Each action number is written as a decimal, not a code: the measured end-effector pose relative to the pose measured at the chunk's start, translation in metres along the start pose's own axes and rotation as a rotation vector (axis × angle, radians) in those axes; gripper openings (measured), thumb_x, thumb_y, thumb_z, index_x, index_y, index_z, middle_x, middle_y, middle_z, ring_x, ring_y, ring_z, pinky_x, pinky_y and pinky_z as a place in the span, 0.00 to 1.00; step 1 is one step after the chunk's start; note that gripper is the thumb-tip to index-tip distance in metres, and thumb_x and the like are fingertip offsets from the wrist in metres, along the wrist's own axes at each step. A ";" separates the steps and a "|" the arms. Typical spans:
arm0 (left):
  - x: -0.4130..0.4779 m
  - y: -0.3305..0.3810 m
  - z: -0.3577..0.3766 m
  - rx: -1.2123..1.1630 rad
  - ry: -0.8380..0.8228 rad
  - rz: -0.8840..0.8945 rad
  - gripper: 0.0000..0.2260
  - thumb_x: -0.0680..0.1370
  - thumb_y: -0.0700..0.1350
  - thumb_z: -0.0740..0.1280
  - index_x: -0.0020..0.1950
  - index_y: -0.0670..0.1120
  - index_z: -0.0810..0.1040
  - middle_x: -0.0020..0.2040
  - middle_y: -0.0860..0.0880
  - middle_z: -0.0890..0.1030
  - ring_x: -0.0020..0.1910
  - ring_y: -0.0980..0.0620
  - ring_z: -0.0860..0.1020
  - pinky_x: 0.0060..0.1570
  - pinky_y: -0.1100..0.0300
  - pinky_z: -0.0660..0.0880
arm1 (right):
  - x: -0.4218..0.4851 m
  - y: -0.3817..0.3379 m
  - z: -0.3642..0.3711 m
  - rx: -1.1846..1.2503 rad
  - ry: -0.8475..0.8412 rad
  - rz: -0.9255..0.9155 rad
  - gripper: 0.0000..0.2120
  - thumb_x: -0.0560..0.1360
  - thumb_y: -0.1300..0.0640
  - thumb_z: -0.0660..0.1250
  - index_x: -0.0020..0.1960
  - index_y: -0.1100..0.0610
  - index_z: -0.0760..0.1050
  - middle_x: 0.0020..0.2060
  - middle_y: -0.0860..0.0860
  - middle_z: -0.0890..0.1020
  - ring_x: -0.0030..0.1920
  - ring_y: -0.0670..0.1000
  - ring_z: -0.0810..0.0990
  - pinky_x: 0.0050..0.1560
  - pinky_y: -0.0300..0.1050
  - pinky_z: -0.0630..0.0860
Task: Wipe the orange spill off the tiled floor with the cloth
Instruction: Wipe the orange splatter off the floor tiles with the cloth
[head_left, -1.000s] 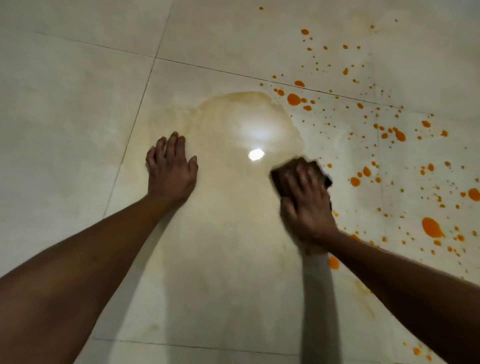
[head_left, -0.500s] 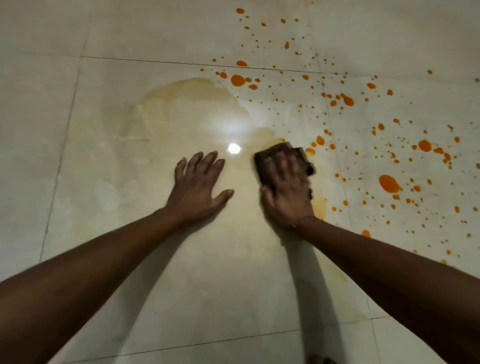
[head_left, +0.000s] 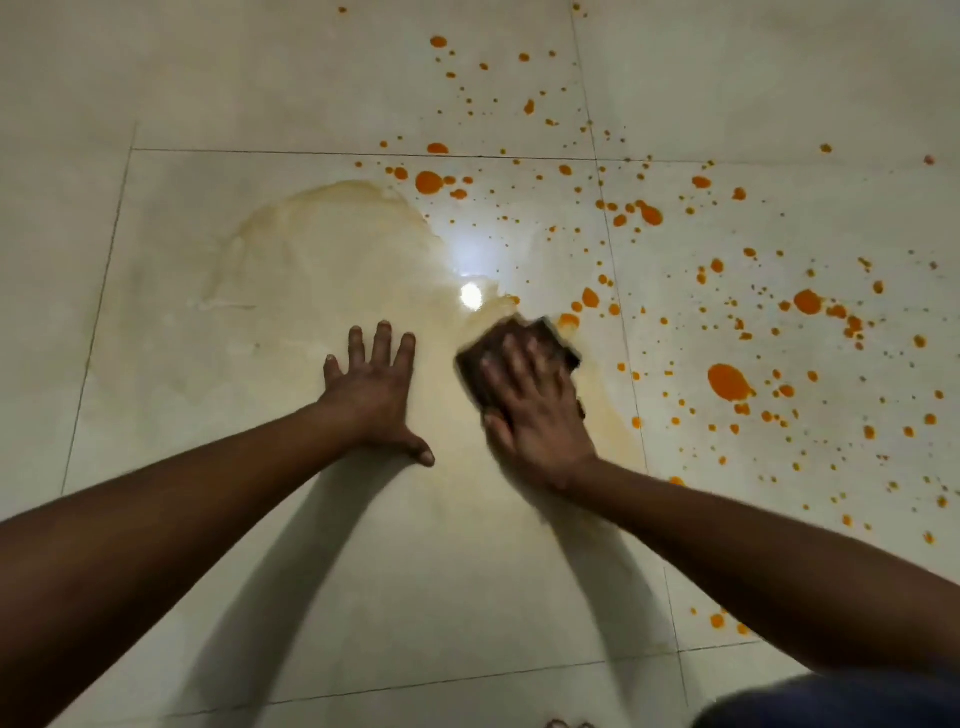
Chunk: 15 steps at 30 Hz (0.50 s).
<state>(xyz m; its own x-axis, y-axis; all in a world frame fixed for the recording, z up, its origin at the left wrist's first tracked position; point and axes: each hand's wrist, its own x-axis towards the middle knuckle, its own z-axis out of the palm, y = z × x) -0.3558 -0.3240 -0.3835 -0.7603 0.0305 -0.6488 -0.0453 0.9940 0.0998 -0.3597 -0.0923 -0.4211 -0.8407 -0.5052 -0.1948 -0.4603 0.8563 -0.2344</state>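
Right hand (head_left: 535, 415) presses cloth (head_left: 519, 353) on floor (head_left: 260, 571); left hand (head_left: 374, 395) flat

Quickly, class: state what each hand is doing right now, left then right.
Left hand: open, flat on the tiled floor, holding nothing.
Right hand: open, straight fingers pressing the cloth onto the floor.

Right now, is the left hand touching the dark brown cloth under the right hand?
Apart. The head view shows a strip of pale tile between the left hand and the dark brown cloth under the right hand.
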 end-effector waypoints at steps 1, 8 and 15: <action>-0.001 0.001 0.000 0.000 -0.010 -0.006 0.68 0.57 0.71 0.75 0.78 0.48 0.33 0.78 0.42 0.32 0.76 0.33 0.34 0.71 0.32 0.48 | -0.023 0.005 0.006 -0.040 -0.010 -0.115 0.32 0.79 0.42 0.53 0.80 0.47 0.48 0.80 0.52 0.47 0.79 0.55 0.42 0.75 0.64 0.49; 0.002 0.010 -0.008 -0.007 -0.066 -0.039 0.69 0.57 0.70 0.76 0.77 0.46 0.31 0.77 0.41 0.30 0.75 0.32 0.32 0.71 0.32 0.48 | 0.064 0.055 -0.036 0.027 0.096 0.234 0.33 0.76 0.40 0.47 0.80 0.47 0.48 0.80 0.52 0.47 0.79 0.55 0.42 0.74 0.64 0.48; 0.000 0.010 -0.016 -0.004 -0.083 -0.051 0.66 0.59 0.68 0.77 0.78 0.47 0.33 0.78 0.41 0.33 0.76 0.33 0.35 0.73 0.34 0.52 | -0.040 0.057 -0.011 -0.023 -0.012 -0.233 0.33 0.77 0.43 0.55 0.79 0.46 0.50 0.79 0.52 0.50 0.79 0.55 0.46 0.72 0.64 0.54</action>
<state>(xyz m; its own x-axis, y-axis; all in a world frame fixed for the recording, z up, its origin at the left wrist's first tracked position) -0.3667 -0.3160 -0.3699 -0.7008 -0.0109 -0.7133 -0.0852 0.9940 0.0685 -0.3554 -0.0217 -0.4158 -0.7075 -0.6907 -0.1497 -0.6479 0.7185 -0.2528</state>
